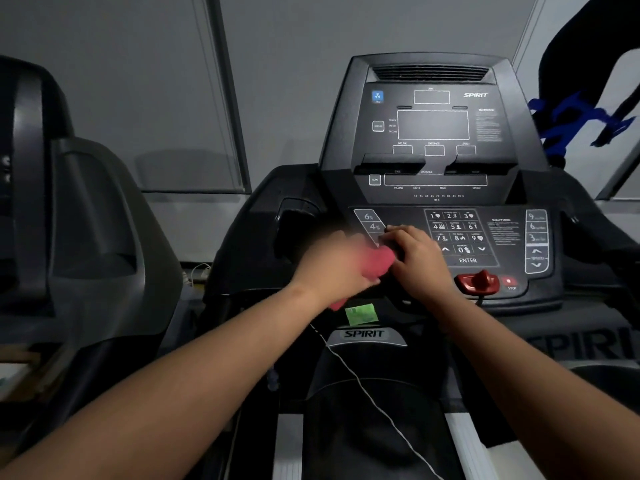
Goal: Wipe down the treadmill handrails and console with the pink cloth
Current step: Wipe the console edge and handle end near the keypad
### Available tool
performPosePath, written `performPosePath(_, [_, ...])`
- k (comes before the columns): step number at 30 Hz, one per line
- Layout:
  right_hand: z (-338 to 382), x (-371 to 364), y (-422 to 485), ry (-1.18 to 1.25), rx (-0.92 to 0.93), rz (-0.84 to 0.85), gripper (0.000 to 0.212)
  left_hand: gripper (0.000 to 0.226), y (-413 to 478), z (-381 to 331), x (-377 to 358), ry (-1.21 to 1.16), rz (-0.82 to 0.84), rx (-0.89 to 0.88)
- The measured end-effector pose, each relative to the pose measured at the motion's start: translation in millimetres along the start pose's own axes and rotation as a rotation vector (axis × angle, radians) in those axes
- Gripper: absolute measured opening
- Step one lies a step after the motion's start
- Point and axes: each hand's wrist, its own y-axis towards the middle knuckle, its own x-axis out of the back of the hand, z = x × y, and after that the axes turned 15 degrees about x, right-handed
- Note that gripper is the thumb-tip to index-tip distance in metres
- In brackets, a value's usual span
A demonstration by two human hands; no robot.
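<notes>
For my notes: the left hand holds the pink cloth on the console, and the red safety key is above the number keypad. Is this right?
No. The head view shows the red safety key below the number keypad. The left hand does hold the pink cloth on the console.

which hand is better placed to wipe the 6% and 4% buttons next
Left: the left hand holds the pink cloth just below those buttons; the right hand, on the console, has no cloth.

Free room: the flat black keypad panel (464, 237), bare across its number keys. Obstacles: red safety-key knob (479, 282) protruding at its near edge; upright black display housing (433, 126) bounding the rear; thin white cord (363, 386) hanging below.
</notes>
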Motion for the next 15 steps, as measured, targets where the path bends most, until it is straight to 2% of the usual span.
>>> performPosePath(3, [1.2, -0.5, 1.7, -0.017, -0.003, 0.026, 0.038, 0.047, 14.2, 6.4, 10.9, -0.218, 0.228, 0.088])
performPosePath(5, [1.0, -1.0, 1.6, -0.031, -0.007, 0.028, 0.031, 0.034, 22.4, 13.3, 8.0, -0.535, 0.462, 0.117])
performPosePath(7, [0.9, 0.6, 2.1, -0.027, -0.016, 0.032, 0.042, 0.028, 23.1, 15.1, 9.1, -0.871, 0.710, 0.209])
performPosePath(9, [1.3, 2.9, 4.4, -0.022, -0.027, 0.048, 0.062, 0.031, 22.7, 15.1, 6.1, -1.119, 0.907, 0.300])
performPosePath(12, [0.3, 4.6, 6.6, -0.018, -0.038, 0.043, 0.072, 0.034, 21.1, 12.4, 6.8, -1.184, 0.942, 0.324])
performPosePath(15, [-0.1, 3.1, 6.3, -0.035, -0.027, 0.025, 0.059, 0.033, 16.9, 11.3, 11.6, -1.139, 0.823, 0.320])
